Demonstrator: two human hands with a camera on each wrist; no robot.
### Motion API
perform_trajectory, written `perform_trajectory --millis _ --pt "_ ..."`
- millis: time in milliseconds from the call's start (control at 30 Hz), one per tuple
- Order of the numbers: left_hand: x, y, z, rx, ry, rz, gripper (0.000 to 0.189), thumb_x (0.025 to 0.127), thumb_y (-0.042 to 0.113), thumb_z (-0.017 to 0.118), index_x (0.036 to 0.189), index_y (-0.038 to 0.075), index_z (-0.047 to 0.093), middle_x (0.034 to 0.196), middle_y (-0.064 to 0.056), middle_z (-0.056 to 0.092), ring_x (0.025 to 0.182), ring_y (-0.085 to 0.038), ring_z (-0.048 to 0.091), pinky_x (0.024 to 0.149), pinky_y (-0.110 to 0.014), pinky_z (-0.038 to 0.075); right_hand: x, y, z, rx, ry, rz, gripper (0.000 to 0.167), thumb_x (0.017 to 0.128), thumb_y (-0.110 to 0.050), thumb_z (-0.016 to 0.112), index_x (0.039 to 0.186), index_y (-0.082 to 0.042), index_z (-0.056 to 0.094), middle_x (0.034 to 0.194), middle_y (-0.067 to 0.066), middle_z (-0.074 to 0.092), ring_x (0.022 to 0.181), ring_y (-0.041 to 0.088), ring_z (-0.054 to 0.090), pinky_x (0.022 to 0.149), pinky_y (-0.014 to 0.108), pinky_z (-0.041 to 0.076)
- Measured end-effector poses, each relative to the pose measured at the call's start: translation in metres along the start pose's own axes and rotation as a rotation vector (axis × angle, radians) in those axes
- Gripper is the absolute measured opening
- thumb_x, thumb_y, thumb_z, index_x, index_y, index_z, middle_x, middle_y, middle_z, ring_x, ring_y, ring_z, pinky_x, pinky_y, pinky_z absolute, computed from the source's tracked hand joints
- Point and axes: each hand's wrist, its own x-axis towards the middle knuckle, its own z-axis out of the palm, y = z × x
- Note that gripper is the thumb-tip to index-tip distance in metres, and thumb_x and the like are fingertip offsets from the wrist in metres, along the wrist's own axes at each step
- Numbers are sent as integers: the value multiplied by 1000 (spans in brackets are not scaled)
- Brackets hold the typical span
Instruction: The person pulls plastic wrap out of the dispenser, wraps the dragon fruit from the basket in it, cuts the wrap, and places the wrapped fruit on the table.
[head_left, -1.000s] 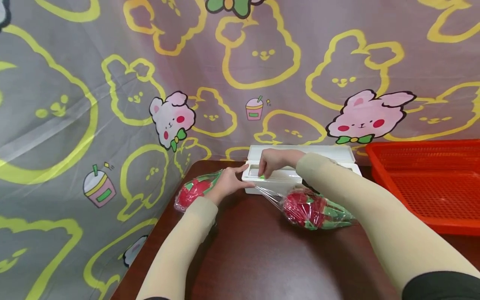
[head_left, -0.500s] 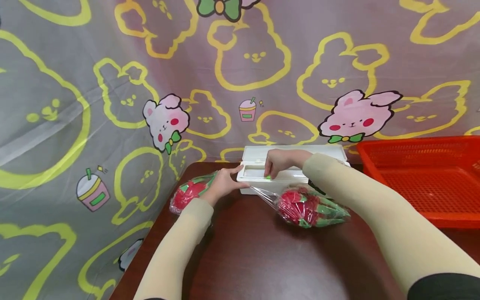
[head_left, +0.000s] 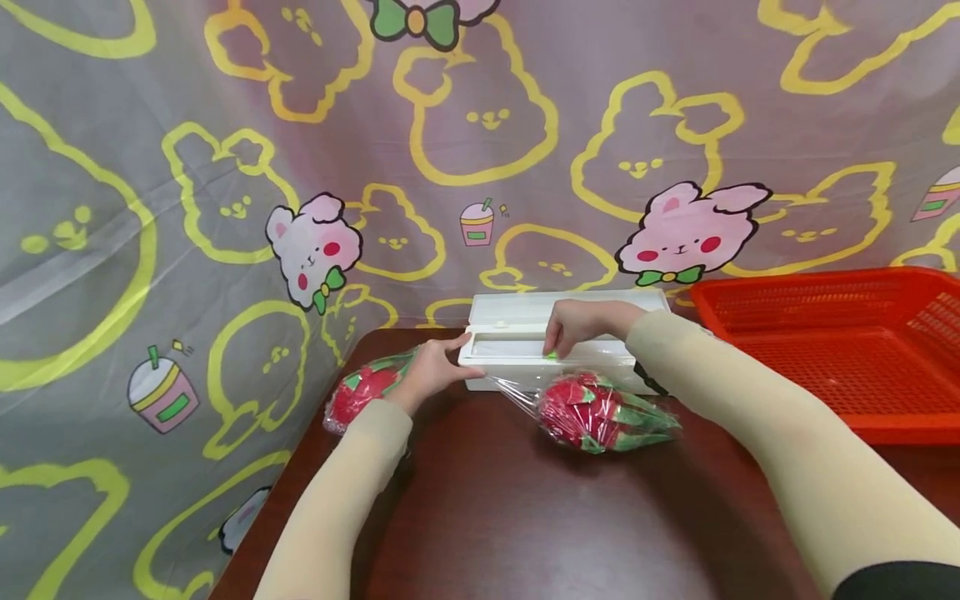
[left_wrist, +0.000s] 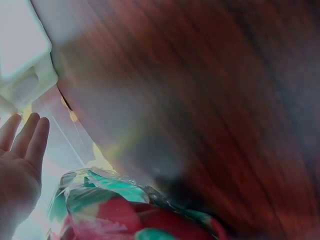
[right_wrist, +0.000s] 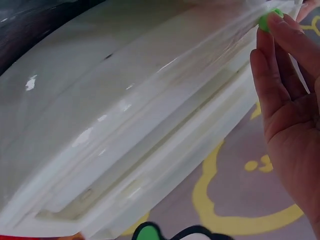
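A white cling film dispenser (head_left: 504,367) lies at the back of the table with its lid raised. My left hand (head_left: 433,373) grips its left end between thumb and forefinger; the other fingers (left_wrist: 36,142) stretch out straight in the left wrist view. On the front edge, my right hand (head_left: 576,323) pinches a small green slide cutter (right_wrist: 270,21). Clear film (head_left: 517,395) runs from the dispenser down to a wrapped dragon fruit (head_left: 579,410), red with green tips, in front of it. Another wrapped dragon fruit (head_left: 362,395) lies beside my left wrist.
A red plastic basket (head_left: 817,429) stands to the right of the dispenser. Behind the brown table (head_left: 525,525) hangs a grey-pink cartoon curtain (head_left: 517,208), which also runs down the left side.
My right hand has slid rightward along the dispenser's front edge with the green slide cutter. The left hand keeps its hold on the left end. The head view has shifted slightly.
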Motion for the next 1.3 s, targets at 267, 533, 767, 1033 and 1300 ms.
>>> perform_trajectory --millis 267,533,767,1033,1300 --pt "-1 0 -1 16 -8 -18 81 63 47 89 134 22 58 58 -2 56 47 -13 23 48 -31 31 -14 4 -2 20 22 38 12 77 8 75 88 2 75 85 9 73 71 9 63 74 28 53" --pt "-1 -3 2 32 -12 -30 81 64 49 88 135 24 57 55 -2 53 44 -14 23 47 -31 32 -21 5 -1 15 21 54 12 78 7 75 88 1 76 85 8 73 72 9 63 74 28 53" --pt "0 -3 2 43 -3 -20 81 63 48 88 134 25 58 53 -2 52 43 -14 24 47 -31 32 -28 8 -3 14 28 63 11 77 7 76 88 2 76 83 7 73 70 8 61 72 26 52" --pt "-2 0 2 19 -18 -31 82 63 51 87 135 24 57 53 -4 52 43 -13 23 46 -30 31 -41 18 -7 -19 24 74 12 76 8 75 86 2 76 80 7 72 67 6 58 67 25 51" --pt "-2 1 0 58 -22 -48 82 64 53 86 136 25 56 59 -3 54 47 -16 27 46 -31 31 -71 31 -13 -10 11 159 12 81 5 75 91 -1 77 83 6 72 72 11 59 76 32 53"
